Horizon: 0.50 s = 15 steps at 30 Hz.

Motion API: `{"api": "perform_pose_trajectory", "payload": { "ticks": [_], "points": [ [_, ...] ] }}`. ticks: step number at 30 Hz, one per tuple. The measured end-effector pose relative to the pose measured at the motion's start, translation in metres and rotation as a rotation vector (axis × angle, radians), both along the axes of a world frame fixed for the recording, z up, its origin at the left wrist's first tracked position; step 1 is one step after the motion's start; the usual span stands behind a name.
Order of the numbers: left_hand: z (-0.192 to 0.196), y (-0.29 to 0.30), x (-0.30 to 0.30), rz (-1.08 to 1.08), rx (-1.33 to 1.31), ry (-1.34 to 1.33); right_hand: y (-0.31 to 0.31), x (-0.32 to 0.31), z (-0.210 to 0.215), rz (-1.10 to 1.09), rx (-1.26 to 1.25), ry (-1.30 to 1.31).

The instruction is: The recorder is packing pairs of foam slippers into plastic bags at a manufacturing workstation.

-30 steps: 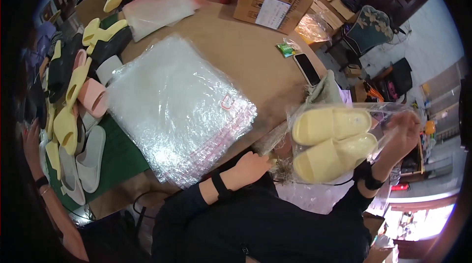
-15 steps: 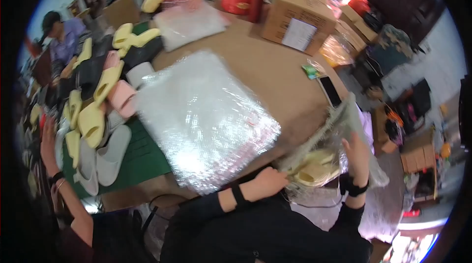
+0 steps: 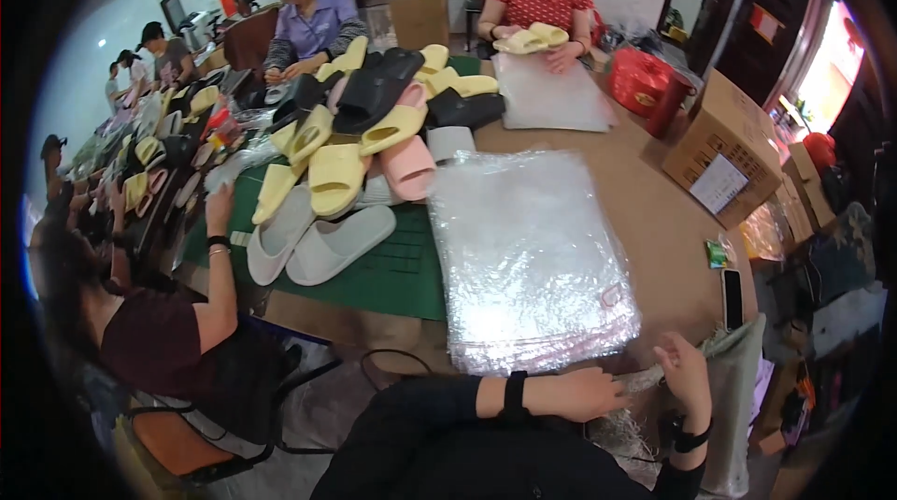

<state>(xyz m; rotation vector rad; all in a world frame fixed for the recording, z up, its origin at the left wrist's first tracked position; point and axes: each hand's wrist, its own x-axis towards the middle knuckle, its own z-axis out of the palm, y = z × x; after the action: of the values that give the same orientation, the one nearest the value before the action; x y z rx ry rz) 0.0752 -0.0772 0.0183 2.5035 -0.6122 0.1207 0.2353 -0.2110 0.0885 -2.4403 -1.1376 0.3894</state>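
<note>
My left hand [image 3: 590,393], with a black band on its wrist, is closed on crumpled clear plastic bag [image 3: 637,380] at the near table edge. My right hand [image 3: 682,371], wearing a black watch, pinches the same plastic from the right. Just beyond both hands lies a thick stack of clear plastic bags [image 3: 528,257] on the brown table [image 3: 668,229]. What the crumpled bag holds is hidden below the table edge.
A heap of yellow, pink, black and grey slippers [image 3: 374,126] lies on a green mat [image 3: 402,271]. A phone [image 3: 732,299], a cardboard box [image 3: 724,150] and a red bag [image 3: 640,79] sit at the right. A person [image 3: 177,332] sits close at my left; others work across the table.
The bagged pair of yellow slippers held up at the right has gone down out of sight. Both hands have come together low at the table edge, and the view has swung up.
</note>
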Motion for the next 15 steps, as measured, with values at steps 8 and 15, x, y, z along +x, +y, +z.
{"api": "perform_pose_trajectory", "payload": {
  "ticks": [8, 15],
  "points": [
    [0.085, 0.057, -0.06, 0.047, -0.209, 0.034, 0.094, -0.055, -0.051, 0.721, 0.283, 0.013],
    [0.189, 0.053, -0.195, 0.179, -0.43, -0.799, 0.125, -0.088, -0.093, 0.76, 0.138, -0.329]
  ]
}}
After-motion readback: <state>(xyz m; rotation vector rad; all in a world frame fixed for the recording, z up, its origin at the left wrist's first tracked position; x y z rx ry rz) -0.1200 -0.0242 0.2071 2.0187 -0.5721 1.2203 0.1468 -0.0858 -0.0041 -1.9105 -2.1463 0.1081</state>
